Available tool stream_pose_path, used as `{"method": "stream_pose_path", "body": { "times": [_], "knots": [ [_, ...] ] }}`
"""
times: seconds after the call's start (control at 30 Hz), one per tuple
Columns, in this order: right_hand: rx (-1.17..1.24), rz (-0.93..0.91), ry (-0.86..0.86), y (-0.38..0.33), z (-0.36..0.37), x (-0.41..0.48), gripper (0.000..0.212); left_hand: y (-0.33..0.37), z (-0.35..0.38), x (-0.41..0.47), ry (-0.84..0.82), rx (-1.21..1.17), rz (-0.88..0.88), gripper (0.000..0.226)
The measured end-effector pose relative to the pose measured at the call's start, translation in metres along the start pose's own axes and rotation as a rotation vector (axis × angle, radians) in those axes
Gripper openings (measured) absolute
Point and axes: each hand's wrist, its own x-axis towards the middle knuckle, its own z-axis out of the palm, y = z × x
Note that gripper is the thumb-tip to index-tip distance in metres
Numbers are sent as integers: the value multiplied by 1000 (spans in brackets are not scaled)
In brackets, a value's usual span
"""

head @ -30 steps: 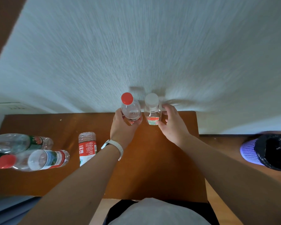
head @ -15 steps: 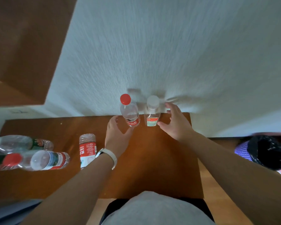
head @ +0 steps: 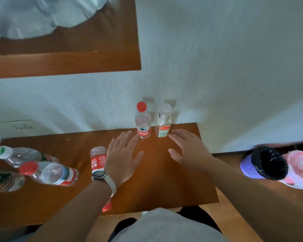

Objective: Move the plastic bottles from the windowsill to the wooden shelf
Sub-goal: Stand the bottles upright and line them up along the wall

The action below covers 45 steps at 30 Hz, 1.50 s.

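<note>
Two bottles stand upright side by side at the back of the wooden shelf (head: 164, 180), right against the white wall (head: 217, 67): the red-cap bottle (head: 143, 123) on the left, the white-cap bottle (head: 163, 123) just beside it on the right. Both hands are off them now. The left hand (head: 122, 158) hovers flat, fingers spread and empty, its fingertips just short of the red-cap bottle's base. The right hand (head: 187, 151) is likewise splayed and holding nothing, fingertips near the white-cap bottle's label but apart from it.

A second ago the left hand was wrapped round the red-cap bottle and the right had the white-cap one pinched; half a second ago they were letting go, and now both have drawn back toward the body. The view has tipped up too, bringing an upper wooden board (head: 65, 62) with white cloth (head: 33, 16) into sight.

Over on the left, a bottle (head: 98, 158) lies on its side partly under the left wrist with its watch (head: 100, 175), and more bottles (head: 47, 173) lie heaped at the far left end. The white-cap bottle sits close to the shelf's right rear corner, so little room remains beyond it. The shelf in front of the two bottles is bare wood. A purple bin (head: 262, 164) stands on the floor to the right
</note>
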Motion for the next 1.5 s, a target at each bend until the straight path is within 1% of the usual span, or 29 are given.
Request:
{"method": "stream_pose_path", "body": {
  "times": [0.07, 0.2, 0.3, 0.4, 0.57, 0.73, 0.8, 0.87, 0.97, 1.07, 1.27, 1.33, 1.4, 1.5],
  "knots": [
    [-33, -27, -22, -10, 1, -6, 56, -1, -4, -7, -13, 34, 23, 57],
    [-79, -91, -42, -25, 1, -13, 56, -2, -9, -23, 2, 69, 44, 54],
    [-102, -166, -75, -32, -1, -16, 57, 0, -11, -34, 5, 85, 28, 49],
    [-132, -248, -81, -36, -4, -15, 57, 4, -14, -47, -16, 123, 2, 50],
    [-146, -352, -96, -44, -5, -14, 56, 12, -30, -74, -74, 150, -137, 53],
    [-115, -484, -108, -60, -1, -15, 54, 9, -48, -103, -70, 196, -248, 51],
    [-94, -543, -112, -67, 3, -11, 54, 8, -55, -115, -106, 215, -285, 52],
    [-72, -594, -122, -79, 9, -9, 55, 6, -65, -130, -131, 221, -335, 52],
    [-47, -680, -125, -100, 17, -8, 56, 1, -80, -146, -154, 224, -430, 58],
    [-33, -740, -131, -117, 25, -6, 55, -5, -90, -164, -153, 256, -498, 61],
    [-54, -797, -175, -132, 34, 1, 56, -26, -98, -184, -156, 259, -631, 59],
    [-71, -795, -170, -135, 36, 5, 57, -37, -98, -186, -129, 253, -662, 59],
    [-89, -791, -157, -138, 38, 11, 56, -54, -98, -184, -84, 214, -701, 59],
    [-115, -768, -154, -144, 44, 20, 54, -80, -96, -179, -64, 125, -746, 62]
  ]
}}
